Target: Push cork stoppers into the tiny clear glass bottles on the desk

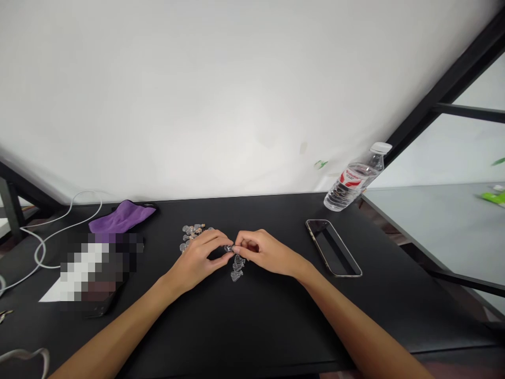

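Between my two hands, just above the black tabletop, is a small clear glass bottle (228, 248). My left hand (202, 258) pinches its body between thumb and fingertips. The fingers of my right hand (265, 251) are closed at its other end; whether they also hold a stopper is hidden. Several similar small bottles (237, 269) lie below the right fingers. Beyond my left hand is a cluster of more tiny bottles with cork-coloured stoppers (193, 230), partly covered by that hand.
A phone (333, 247) lies on the black table (244, 326) to the right, with a water bottle (353, 179) near the back edge. At the left are a purple cloth (122, 217), a blurred-out item (92, 273) and a white cable (39, 247). A white wall rises behind.
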### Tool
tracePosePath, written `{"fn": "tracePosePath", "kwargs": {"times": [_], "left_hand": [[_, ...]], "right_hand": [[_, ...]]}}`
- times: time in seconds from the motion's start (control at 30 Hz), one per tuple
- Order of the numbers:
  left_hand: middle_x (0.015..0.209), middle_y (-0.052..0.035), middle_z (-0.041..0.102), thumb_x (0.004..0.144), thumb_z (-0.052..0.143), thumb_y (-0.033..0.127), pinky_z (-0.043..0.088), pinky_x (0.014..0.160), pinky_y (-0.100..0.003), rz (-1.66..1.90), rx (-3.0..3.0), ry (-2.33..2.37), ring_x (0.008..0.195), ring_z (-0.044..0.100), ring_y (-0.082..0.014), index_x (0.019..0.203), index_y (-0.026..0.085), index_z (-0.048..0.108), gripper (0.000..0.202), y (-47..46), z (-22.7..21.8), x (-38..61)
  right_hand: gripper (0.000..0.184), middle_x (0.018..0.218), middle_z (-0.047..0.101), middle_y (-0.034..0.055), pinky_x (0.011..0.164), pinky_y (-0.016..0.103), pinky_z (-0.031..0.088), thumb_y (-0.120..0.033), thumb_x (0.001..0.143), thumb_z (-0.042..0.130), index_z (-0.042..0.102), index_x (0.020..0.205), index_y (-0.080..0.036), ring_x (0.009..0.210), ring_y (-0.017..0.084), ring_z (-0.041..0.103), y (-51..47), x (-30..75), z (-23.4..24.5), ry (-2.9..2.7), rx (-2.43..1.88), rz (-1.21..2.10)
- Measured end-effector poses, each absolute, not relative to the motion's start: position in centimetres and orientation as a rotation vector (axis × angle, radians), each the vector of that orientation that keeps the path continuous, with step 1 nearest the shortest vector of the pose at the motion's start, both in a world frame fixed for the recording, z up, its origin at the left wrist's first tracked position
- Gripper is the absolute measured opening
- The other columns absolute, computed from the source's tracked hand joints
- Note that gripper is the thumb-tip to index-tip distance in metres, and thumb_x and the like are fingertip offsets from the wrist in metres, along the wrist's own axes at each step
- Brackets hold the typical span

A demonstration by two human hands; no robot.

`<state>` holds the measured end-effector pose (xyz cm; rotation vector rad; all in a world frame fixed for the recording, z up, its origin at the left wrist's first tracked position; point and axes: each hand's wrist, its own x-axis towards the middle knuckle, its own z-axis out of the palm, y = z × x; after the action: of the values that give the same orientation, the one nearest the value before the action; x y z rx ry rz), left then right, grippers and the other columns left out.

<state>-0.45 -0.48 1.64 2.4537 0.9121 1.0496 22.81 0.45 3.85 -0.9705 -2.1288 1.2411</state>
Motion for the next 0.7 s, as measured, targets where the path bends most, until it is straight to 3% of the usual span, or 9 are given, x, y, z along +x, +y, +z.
{"fn": "tracePosePath", "kwargs": {"times": [0.27, 0.47, 0.7], "left_hand": [[0.101, -0.0064, 0.068, 0.096, 0.066, 0.021, 0.056, 0.083, -0.032, 1.119, 2.301, 0.905, 0.090, 0.066, -0.0178, 0.111, 0.021, 0.067, 0.015, -0.2, 0.7, 0.7], [0.100, -0.0051, 0.068, 0.099, 0.064, 0.027, 0.057, 0.082, -0.032, 1.081, 2.255, 1.081, 0.085, 0.065, -0.0171, 0.113, 0.022, 0.068, 0.016, 0.8, 0.0, 0.3], [0.104, -0.0044, 0.067, 0.101, 0.061, 0.032, 0.056, 0.085, -0.032, 0.849, 2.290, 1.132, 0.090, 0.067, -0.0185, 0.120, 0.024, 0.068, 0.021, 1.1, -0.5, 0.4]], "right_hand": [[0.027, 0.063, 0.044, -0.0060, 0.055, 0.024, 0.029, -0.041, 0.099, 0.053, 0.054, 0.082, -0.020, 0.058, 0.011, 0.036, 1.1, 24.2, 4.7, -2.170, -1.026, 1.206], [0.031, 0.067, 0.051, -0.0033, 0.059, 0.025, 0.036, -0.048, 0.098, 0.054, 0.057, 0.086, -0.019, 0.062, 0.013, 0.045, 2.6, 27.8, 5.0, -2.210, -1.188, 1.213], [0.031, 0.062, 0.054, -0.0036, 0.055, 0.026, 0.041, -0.050, 0.093, 0.060, 0.057, 0.087, -0.020, 0.050, 0.013, 0.052, 3.3, 31.0, 5.2, -2.348, -1.421, 1.452]]}}
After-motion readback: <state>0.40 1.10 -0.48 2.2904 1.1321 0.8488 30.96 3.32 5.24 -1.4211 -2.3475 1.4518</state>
